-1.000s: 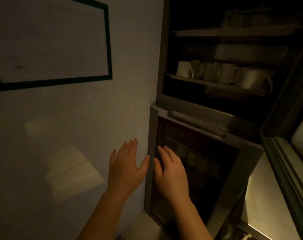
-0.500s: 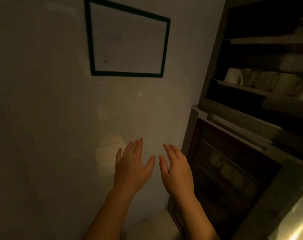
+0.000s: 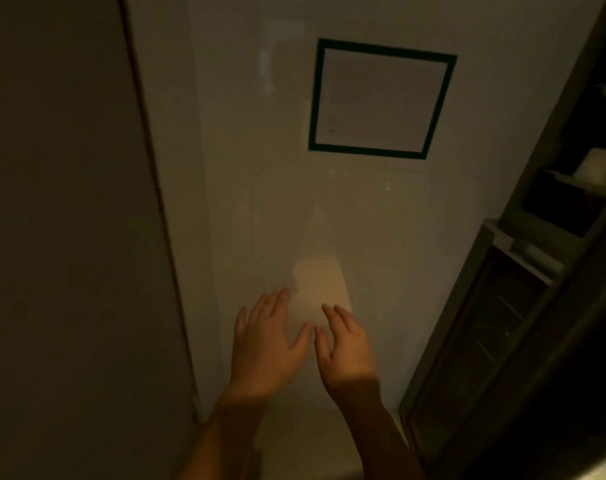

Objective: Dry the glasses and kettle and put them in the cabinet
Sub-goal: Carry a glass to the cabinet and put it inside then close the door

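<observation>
Your two hands are raised side by side, holding nothing: left hand (image 3: 265,344) and right hand (image 3: 346,348), fingers straight and loosely spread. One green-framed sheet (image 3: 381,98) hangs on the wall above them. The cabinet (image 3: 495,323) stands just right of your right hand; one pale cup (image 3: 597,166) shows on its shelf.

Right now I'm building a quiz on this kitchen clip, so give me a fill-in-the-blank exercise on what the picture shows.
1. Both hands, the left hand and the right hand, are held out with fingers ____.
2. The hands hold ____.
3. The dark-framed sheet hangs on the ____.
4. The cabinet stands to the ____ of the hands.

Missing words: open; nothing; wall; right
</observation>
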Demonstrator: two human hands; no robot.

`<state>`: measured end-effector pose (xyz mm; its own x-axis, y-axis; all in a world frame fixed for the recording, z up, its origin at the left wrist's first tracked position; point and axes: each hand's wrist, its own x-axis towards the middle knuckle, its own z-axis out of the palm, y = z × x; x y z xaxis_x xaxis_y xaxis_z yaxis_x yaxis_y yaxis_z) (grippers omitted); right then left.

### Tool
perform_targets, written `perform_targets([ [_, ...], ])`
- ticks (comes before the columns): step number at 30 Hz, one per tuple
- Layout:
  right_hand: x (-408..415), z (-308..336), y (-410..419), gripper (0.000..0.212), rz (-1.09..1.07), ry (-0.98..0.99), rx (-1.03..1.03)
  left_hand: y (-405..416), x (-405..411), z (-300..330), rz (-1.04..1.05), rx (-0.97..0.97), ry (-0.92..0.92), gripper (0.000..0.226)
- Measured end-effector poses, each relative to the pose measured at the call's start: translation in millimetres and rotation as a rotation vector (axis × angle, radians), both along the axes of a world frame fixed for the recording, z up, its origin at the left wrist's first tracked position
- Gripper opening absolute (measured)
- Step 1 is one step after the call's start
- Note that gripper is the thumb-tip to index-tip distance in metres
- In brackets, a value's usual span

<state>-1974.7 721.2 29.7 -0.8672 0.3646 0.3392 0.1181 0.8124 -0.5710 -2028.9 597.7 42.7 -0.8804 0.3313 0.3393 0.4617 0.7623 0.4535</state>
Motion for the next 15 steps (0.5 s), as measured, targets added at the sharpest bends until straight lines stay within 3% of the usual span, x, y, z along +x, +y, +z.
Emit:
perform_targets([
  [3,14.3,2.1,-25.2,0.055,0.027,0.029,-0.047,-24.2,21.1,5.6,0.038,-0.008,-0.011,0.093],
  [7,29.4,4.1,-46.2,0.045,0.026,0.161,-0.009,-46.0,40.8,12.3,0.080,0.023,-0.067,0.086],
  [11,44.2,14.9,-63.0,0.053,0.076,0.034,0.017,-65.6,56.3,13.0,0.154,-0.046,-0.035,0.075],
  [15,63.8,17.8,-79.5,0.052,0.119,0.031,0.046,-89.2,84.1,12.7,0.146,-0.035,0.004,0.090],
])
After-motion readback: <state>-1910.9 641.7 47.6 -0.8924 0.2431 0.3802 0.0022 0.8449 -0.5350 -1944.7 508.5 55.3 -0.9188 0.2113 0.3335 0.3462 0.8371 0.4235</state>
